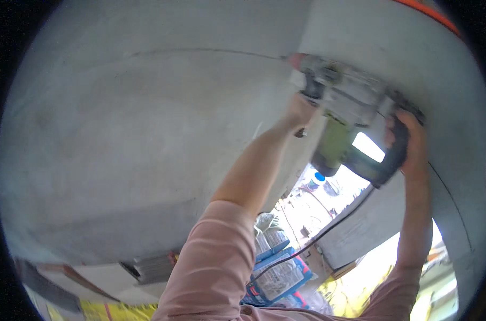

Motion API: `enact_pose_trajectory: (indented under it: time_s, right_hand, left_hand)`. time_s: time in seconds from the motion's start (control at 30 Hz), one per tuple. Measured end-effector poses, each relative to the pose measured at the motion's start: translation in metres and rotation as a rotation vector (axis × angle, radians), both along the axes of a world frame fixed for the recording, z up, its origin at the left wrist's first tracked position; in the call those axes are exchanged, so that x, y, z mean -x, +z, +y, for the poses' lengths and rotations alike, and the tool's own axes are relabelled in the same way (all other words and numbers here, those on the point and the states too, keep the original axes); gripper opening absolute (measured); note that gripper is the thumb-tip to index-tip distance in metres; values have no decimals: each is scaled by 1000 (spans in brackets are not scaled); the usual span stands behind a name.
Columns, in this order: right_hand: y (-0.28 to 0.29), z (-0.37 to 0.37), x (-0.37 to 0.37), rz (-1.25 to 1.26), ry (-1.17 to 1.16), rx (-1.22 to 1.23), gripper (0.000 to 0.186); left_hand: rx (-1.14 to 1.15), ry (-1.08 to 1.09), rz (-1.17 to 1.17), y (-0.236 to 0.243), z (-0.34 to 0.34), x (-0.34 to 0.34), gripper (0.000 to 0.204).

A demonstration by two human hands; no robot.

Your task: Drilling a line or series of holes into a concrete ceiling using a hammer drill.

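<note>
A grey and olive-green rotary hammer drill (pixel 352 93) is raised against the grey plastered surface (pixel 120 134), its red nose at the corner where a thin dark line (pixel 211 50) ends. The bit is too indistinct to make out. My left hand (pixel 301 109) is closed around the side handle behind the nose. My right hand (pixel 414 136) wraps the black rear handle at the tool's right end, and a black cord (pixel 323 230) hangs from below that handle.
Below are stacked plastic bags (pixel 275 273), leaning boards (pixel 93 281), yellow sheeting (pixel 344 294) and small cluttered items in a bright opening (pixel 318 195). An orange strip (pixel 430 15) curves along the top right. A second dark line (pixel 451 192) runs down the right surface.
</note>
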State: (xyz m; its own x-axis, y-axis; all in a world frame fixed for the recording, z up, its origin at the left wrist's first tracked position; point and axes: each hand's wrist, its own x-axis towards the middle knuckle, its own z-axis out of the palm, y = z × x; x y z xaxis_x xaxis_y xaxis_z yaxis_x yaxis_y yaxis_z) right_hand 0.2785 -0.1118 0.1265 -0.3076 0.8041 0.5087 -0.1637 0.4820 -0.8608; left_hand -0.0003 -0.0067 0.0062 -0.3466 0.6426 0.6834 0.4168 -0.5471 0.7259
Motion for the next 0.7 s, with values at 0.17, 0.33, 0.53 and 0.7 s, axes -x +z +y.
enact_pose_trajectory:
  time_s: [0.17, 0.33, 0.53, 0.7]
  right_hand:
    - [1, -1, -2, -10, -5, -13, 24]
    - [7, -7, -1, -54, 88, -107, 21]
    - [9, -5, -4, -90, 129, -91, 21]
    - [13, -12, -12, -53, 115, -54, 24]
  left_hand:
    - [74, -171, -156, 7, -7, -4, 20]
    - [96, -169, -219, 14, -21, -14, 16]
    - [203, -2, -388, 19, -26, -25, 11]
    - [122, -30, -445, 14, -23, -33, 15]
